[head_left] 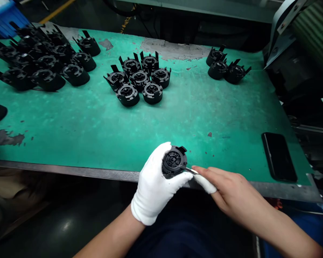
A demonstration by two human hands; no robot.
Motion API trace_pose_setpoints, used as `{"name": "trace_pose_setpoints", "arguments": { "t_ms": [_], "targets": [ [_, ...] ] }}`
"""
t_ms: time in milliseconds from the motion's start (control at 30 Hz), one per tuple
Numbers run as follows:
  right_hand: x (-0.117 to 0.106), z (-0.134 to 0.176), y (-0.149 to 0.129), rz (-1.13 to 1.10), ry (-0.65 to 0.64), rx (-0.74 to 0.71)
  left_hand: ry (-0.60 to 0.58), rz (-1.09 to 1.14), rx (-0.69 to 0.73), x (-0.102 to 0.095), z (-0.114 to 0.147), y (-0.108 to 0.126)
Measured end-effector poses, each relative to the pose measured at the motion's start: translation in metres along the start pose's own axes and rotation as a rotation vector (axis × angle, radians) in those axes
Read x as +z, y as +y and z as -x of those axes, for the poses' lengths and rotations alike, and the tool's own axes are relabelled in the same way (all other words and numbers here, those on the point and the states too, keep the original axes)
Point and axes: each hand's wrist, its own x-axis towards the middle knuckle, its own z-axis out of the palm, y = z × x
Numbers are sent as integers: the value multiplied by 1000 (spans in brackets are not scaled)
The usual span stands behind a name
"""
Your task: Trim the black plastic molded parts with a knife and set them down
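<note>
My left hand (156, 182), in a white glove, grips a round black plastic housing (174, 159) over the table's front edge, its ribbed inner face turned up toward me. My right hand (220, 182) is bare except for a white cover on the thumb. Between its thumb and fingers it pinches a thin dark tool (188, 169), whose tip reaches the lower right part of the housing's face. Whether the tool is a blade or some other kind, I cannot tell. The left thumb lies close to the tool.
On the green tabletop (188, 111) stand clusters of similar black housings: several at the left (47, 77), several in the middle (139, 78), and 3 at the far right (218, 68). A phone (279, 156) lies near the right edge. A blue basket (9, 21) is at the far left corner.
</note>
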Motion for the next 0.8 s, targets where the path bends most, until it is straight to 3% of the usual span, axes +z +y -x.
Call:
{"name": "trace_pose_setpoints", "arguments": {
  "t_ms": [233,400,567,800],
  "targets": [
    [-3,-10,-1,-20,-92,-24,-5,-26,5,-2,-1,-3],
    [-6,-11,2,-3,-56,-35,-21,-10,5,-4,-3,-1],
    [-7,-14,2,-19,-144,-66,-133,4,10,-11,-9,-1],
    [-1,-12,-2,73,-53,-5,-175,22,-2,-14,-13,3]
  ]
}}
